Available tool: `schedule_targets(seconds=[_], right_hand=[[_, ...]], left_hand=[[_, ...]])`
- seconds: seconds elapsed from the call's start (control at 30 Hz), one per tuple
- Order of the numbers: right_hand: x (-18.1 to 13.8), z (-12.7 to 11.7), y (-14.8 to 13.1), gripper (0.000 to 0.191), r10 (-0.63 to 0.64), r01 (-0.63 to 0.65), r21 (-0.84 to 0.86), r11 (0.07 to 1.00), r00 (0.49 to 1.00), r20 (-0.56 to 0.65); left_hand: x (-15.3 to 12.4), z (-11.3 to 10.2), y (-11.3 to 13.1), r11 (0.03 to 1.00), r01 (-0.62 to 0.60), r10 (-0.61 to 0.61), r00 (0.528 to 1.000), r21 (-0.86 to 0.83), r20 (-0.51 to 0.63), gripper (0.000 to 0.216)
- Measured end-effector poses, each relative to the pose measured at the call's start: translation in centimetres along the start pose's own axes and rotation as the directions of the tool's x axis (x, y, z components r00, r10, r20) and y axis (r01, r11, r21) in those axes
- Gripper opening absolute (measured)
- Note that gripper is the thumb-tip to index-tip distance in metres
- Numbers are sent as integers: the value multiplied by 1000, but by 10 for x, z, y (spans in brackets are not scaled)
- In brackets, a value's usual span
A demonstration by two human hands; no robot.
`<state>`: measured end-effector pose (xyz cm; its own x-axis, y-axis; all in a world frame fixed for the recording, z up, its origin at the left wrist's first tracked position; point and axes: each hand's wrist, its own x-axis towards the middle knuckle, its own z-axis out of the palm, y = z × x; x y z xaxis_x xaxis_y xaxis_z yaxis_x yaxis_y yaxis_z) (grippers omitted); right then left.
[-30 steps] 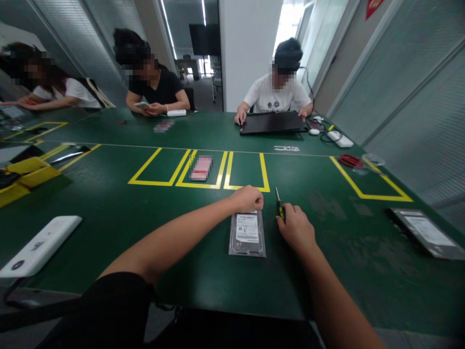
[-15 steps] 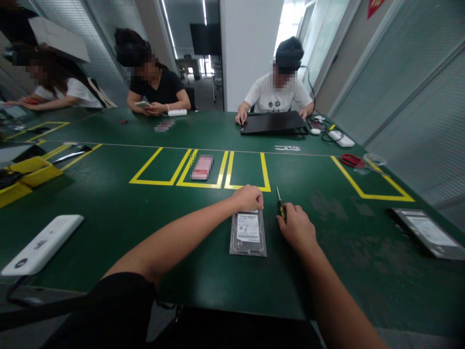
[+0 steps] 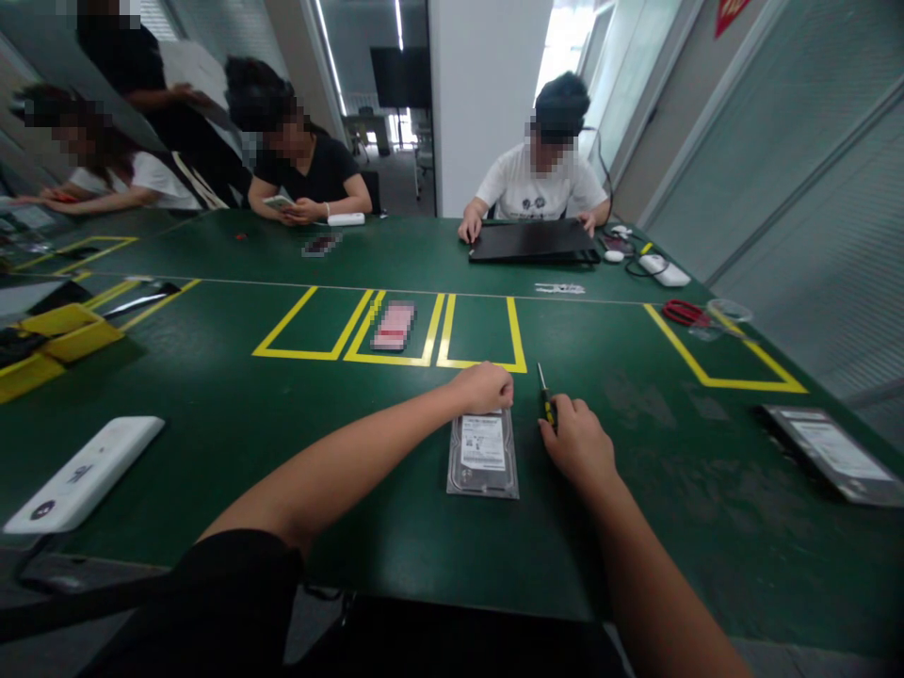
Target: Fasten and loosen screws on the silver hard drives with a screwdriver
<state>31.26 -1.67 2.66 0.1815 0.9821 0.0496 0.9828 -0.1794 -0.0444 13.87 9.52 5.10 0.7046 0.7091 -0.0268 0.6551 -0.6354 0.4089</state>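
Note:
A silver hard drive (image 3: pixel 483 456) with a white label lies flat on the green table (image 3: pixel 212 414) straight in front of me. My left hand (image 3: pixel 486 387) rests curled at the drive's far edge, fingers closed; whatever is inside them is hidden. Just right of the drive, my right hand (image 3: pixel 577 441) is wrapped round a small screwdriver (image 3: pixel 543 393) with a yellow and black handle. Its metal tip points away from me, and the tool lies low over the table.
Yellow tape boxes (image 3: pixel 388 328) mark the table beyond the drive. A second drive (image 3: pixel 828 454) lies at the right, a white device (image 3: pixel 83 473) at the left, yellow bins (image 3: pixel 56 334) further left. Other people sit across the table, one behind a black laptop (image 3: pixel 531 239).
My hands, the drive and the screwdriver stay put. A standing person has come into view at the far left, behind the seated ones.

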Motion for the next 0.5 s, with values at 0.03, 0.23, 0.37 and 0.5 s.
schedule_targets(seconds=[0.03,0.23,0.37,0.5], right_hand=[[0,0,0,29,0,0,0,1000,1000,-2],[-1,0,-1,28,-4,4,1,1000,1000,-11],[-1,0,0,28,-8,8,-1,1000,1000,-19],[-1,1,1,28,-7,7,-11,1000,1000,-15]], left_hand=[[0,0,0,1000,1,-1,1000,-4,3,12],[0,0,1,998,53,-53,999,-31,9,12],[3,0,1,991,112,-110,993,-70,42,12],[3,0,1,982,157,-151,986,-106,68,11]])
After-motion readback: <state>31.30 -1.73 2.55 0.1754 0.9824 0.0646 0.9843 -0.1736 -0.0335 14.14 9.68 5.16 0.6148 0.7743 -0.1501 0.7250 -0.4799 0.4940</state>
